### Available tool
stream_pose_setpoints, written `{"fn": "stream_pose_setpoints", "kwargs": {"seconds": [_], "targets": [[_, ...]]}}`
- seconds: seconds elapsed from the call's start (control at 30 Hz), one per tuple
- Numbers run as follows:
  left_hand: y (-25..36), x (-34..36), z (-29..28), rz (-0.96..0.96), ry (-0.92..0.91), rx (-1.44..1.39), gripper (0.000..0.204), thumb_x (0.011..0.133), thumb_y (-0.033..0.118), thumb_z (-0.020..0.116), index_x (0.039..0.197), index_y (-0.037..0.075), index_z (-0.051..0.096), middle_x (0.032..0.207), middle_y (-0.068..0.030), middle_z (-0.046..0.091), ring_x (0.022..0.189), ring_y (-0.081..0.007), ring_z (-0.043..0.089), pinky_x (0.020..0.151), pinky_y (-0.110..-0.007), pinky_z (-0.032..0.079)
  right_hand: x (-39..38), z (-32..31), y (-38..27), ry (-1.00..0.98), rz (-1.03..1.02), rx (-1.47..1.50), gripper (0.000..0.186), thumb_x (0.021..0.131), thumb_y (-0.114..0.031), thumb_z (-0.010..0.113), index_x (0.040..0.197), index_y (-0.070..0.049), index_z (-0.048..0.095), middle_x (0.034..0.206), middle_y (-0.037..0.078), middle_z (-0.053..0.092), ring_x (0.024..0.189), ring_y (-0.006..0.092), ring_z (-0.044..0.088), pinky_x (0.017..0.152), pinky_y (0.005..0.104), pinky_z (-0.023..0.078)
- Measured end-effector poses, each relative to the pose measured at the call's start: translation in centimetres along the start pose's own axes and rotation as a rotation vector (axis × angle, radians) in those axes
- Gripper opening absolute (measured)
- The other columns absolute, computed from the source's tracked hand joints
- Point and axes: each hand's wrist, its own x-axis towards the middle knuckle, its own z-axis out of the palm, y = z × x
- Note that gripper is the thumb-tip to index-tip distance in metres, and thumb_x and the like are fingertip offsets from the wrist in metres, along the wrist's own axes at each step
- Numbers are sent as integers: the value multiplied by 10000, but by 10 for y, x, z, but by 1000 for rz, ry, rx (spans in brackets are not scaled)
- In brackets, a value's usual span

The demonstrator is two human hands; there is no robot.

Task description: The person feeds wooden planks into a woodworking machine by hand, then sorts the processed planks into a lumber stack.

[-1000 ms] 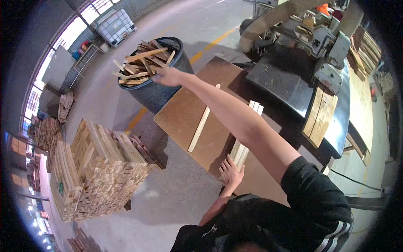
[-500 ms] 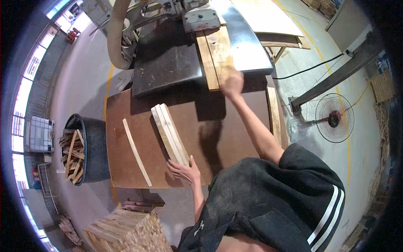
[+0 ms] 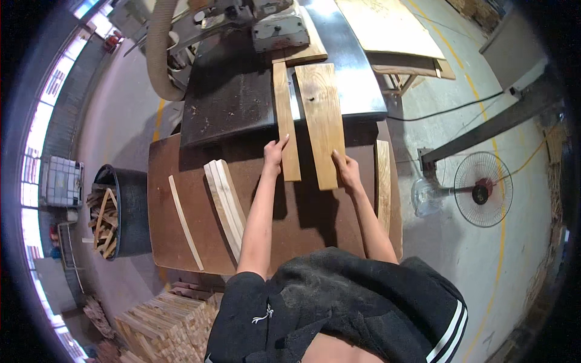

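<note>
My left hand (image 3: 275,155) is closed on the near part of a narrow wooden strip (image 3: 287,121), thumb on top. In my right hand (image 3: 347,171) is the near right edge of a wider wooden board (image 3: 319,121) with a dark knot. Strip and board lie side by side with a gap between them, their far parts over the dark metal machine table (image 3: 233,106) and their near ends past its front edge. Beyond them, another board (image 3: 311,45) rests beside the grey machine head (image 3: 278,31).
Pale wooden strips (image 3: 224,202) and a thin slat (image 3: 186,224) lie on the brown tabletop (image 3: 302,224). At left stands a black tub (image 3: 133,212) of offcuts; stacked wood (image 3: 163,320) is at lower left. A fan (image 3: 482,189) and a slanted beam (image 3: 478,127) are at right.
My left hand has left the pale strips and taken the narrow strip. My right hand has drawn the wide board toward me, and the two pieces are now apart.
</note>
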Motion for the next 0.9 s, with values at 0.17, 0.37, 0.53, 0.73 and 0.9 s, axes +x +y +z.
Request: {"fn": "stream_pose_setpoints", "kwargs": {"seconds": [0.17, 0.37, 0.53, 0.73, 0.9], "targets": [[-17, -63, 9, -164, -151, -372, 333, 990, 350, 677, 1068, 27, 669, 866, -55, 694, 732, -183, 683, 646, -312, 556, -80, -75, 29, 96, 17, 64, 385, 1002, -318, 676, 1154, 36, 691, 1013, 43, 712, 897, 96, 627, 799, 267, 511], [-22, -178, 2, -279, -565, -958, 908, 971, 717, 454, 1499, -15, 354, 817, -14, 464, 594, -116, 422, 547, -258, 409, -92, -131, -11, 159, 37, 45, 437, 1009, -272, 670, 1312, 38, 615, 1132, 81, 711, 975, 116, 642, 867, 274, 519], [-36, -232, -21, -216, -627, -1355, 967, 942, 711, 525, 1568, 45, 209, 954, -98, 457, 624, -122, 452, 563, -271, 441, -24, -147, -34, 89, -123, -50, 484, 1017, -261, 649, 1405, 15, 567, 1295, 91, 660, 1138, 147, 603, 977, 289, 485], [-31, -244, 1, -189, -491, -1391, 773, 1028, 597, 449, 1610, 164, 184, 1205, -188, 457, 812, -175, 482, 593, -277, 485, 219, -171, -133, -243, -13, -45, 580, 1010, -522, 552, 1296, -21, 603, 1157, 93, 669, 958, 190, 642, 854, 350, 521], [-45, -221, -1, -184, -326, -1082, 795, 1062, 585, 343, 1597, 15, 199, 1066, -98, 569, 905, -165, 522, 624, -296, 521, 406, -129, -276, 154, -311, -205, 611, 995, -453, 610, 1430, -30, 537, 1372, 178, 577, 1181, 259, 583, 1012, 343, 466]]}}
